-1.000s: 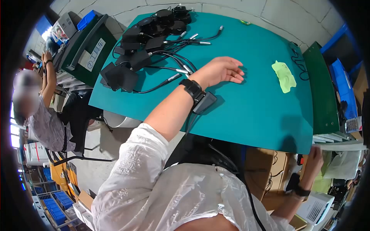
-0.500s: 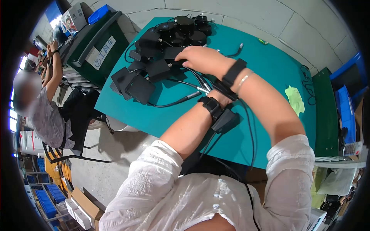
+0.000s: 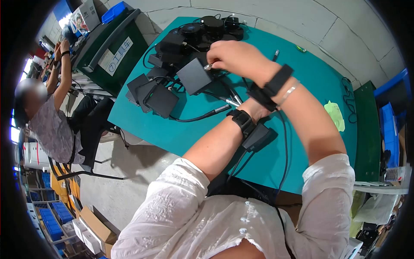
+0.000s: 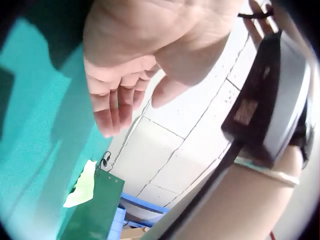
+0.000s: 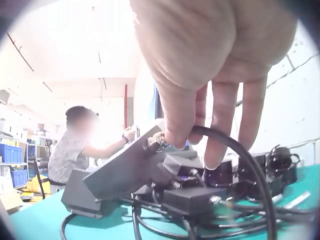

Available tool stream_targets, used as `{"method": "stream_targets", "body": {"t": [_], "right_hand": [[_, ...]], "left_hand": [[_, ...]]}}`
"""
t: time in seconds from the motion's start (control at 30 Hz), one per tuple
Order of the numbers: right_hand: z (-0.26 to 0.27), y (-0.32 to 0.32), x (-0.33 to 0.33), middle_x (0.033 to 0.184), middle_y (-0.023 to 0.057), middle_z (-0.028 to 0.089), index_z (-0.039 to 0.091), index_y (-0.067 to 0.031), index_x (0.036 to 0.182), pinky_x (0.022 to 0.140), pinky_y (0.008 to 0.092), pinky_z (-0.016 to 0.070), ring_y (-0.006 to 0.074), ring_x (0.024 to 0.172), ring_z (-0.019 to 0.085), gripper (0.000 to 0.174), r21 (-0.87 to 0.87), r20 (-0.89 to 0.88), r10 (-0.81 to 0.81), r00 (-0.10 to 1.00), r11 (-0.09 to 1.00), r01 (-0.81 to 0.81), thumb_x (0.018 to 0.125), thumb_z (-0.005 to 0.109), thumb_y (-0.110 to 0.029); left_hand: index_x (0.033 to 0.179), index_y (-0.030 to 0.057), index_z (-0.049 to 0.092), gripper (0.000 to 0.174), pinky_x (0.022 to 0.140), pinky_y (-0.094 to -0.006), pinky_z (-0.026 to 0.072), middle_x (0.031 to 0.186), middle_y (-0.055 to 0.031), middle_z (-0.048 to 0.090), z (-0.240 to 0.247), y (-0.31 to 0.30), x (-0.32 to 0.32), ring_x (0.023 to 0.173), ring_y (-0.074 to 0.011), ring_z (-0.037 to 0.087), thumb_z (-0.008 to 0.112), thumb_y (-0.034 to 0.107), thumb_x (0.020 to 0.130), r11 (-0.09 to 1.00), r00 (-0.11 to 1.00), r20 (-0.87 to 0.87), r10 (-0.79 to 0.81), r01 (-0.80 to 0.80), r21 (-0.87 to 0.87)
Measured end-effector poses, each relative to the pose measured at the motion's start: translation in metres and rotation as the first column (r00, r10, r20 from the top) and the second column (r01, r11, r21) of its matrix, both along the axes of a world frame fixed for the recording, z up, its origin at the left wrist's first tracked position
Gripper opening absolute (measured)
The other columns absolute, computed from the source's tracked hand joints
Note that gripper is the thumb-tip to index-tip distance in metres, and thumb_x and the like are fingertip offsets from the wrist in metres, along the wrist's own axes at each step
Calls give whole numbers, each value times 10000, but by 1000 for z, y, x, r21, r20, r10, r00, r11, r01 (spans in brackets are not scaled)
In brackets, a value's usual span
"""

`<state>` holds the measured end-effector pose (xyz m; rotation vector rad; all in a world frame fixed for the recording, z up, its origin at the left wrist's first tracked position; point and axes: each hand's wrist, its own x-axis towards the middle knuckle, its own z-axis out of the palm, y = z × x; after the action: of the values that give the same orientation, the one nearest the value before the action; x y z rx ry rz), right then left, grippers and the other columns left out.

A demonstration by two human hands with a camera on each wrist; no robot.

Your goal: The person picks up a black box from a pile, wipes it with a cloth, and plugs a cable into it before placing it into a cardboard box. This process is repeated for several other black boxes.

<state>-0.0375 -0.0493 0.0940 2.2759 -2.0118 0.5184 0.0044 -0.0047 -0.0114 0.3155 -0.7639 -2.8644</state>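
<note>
A black box point(image 3: 194, 77) is tilted up over the pile, with my right hand point(image 3: 241, 58) pinching the cable end at its corner. In the right wrist view, the thumb and a finger of that hand point(image 5: 215, 65) hold the metal connector point(image 5: 156, 142) on the box point(image 5: 125, 167), and a black cable point(image 5: 240, 150) arcs away. My left hand point(image 3: 257, 110) lies mostly hidden beneath the right wrist. The left wrist view shows this hand point(image 4: 145, 55) with relaxed fingers, holding nothing, above the green table point(image 4: 40, 110). Other black boxes point(image 3: 161, 100) and cables lie close by.
Round black parts point(image 3: 212, 25) are piled at the table's back. A yellow-green cloth point(image 3: 334, 115) and a thin black cable point(image 3: 348, 101) lie at the right. Another person point(image 3: 54, 125) sits at the left beside a green cart point(image 3: 108, 54). Cables hang from my wrist devices.
My right hand came up from the lower right, crossed over the left wrist to the pile, and now grips and tilts up a box by its connector. The left hand stays without anything in it.
</note>
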Motion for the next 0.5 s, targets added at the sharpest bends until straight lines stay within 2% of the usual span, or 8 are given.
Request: {"method": "stream_targets", "body": {"t": [0.03, 0.1, 0.17, 0.23, 0.27, 0.33, 0.43, 0.5], "right_hand": [[4, 11, -8, 914, 33, 611, 644, -115, 915, 710, 368, 495, 255, 878, 606, 113, -55, 22, -4, 1000, 998, 6, 826, 637, -185], [23, 43, -20, 920, 48, 622, 632, -115, 928, 714, 392, 489, 282, 892, 603, 115, -138, 81, -15, 997, 990, 27, 837, 613, -183], [37, 79, -33, 910, 60, 631, 615, -82, 937, 696, 364, 481, 268, 865, 612, 133, -236, 181, -98, 979, 962, 140, 850, 613, -182], [47, 118, -47, 900, 65, 628, 623, -67, 972, 687, 316, 481, 225, 815, 619, 146, -190, 399, -226, 889, 928, 322, 867, 611, -167], [47, 137, -57, 900, 65, 628, 623, -67, 972, 687, 316, 481, 225, 815, 619, 146, -190, 398, -242, 885, 922, 338, 867, 611, -167], [47, 175, -77, 909, 70, 625, 625, -45, 997, 697, 279, 479, 190, 779, 612, 152, -363, 429, -327, 842, 791, 492, 881, 605, -141], [49, 224, -106, 925, 79, 627, 620, -28, 986, 732, 279, 479, 182, 803, 603, 141, -463, 381, -359, 852, 724, 512, 890, 598, -129], [47, 240, -110, 928, 76, 624, 615, -17, 970, 752, 288, 477, 199, 830, 600, 134, -476, 329, -345, 879, 743, 470, 881, 599, -116]], "left_hand": [[1088, 80, 618, 240, 712, -334, 532, 1055, -72, 655, -4, 3, -6, 904, -192, 645, 625, 248, 917, 999, 991, -129, -28, 23, -43], [1128, 59, 597, 242, 785, -326, 523, 1074, -65, 644, 10, 14, -5, 948, -175, 632, 602, 201, 931, 923, 974, -187, -127, 47, -382], [1217, 22, 521, 306, 879, -322, 501, 1142, -66, 611, 23, 17, -6, 1031, -156, 594, 581, 130, 937, 906, 942, -125, -310, 253, -341], [1268, 15, 506, 373, 926, -328, 487, 1208, -97, 598, 33, 22, 4, 1082, -195, 594, 602, 125, 925, 834, 900, -206, -385, 243, -495], [1268, 15, 506, 373, 926, -328, 487, 1208, -97, 598, 36, 23, 6, 1082, -195, 594, 602, 125, 925, 830, 893, -207, -400, 257, -494], [1285, -4, 479, 370, 945, -369, 499, 1204, -160, 591, 40, 23, 9, 1100, -269, 600, 561, 123, 947, 875, 791, -432, -434, 256, -411], [1293, -13, 458, 379, 968, -421, 496, 1232, -215, 559, 44, 10, 12, 1153, -335, 567, 552, 115, 949, 861, 791, -394, -469, 309, -404], [1308, -19, 435, 403, 959, -451, 502, 1272, -237, 523, 32, 5, 4, 1156, -364, 556, 492, 217, 987, 848, 817, -366, -445, 254, -465]]}}
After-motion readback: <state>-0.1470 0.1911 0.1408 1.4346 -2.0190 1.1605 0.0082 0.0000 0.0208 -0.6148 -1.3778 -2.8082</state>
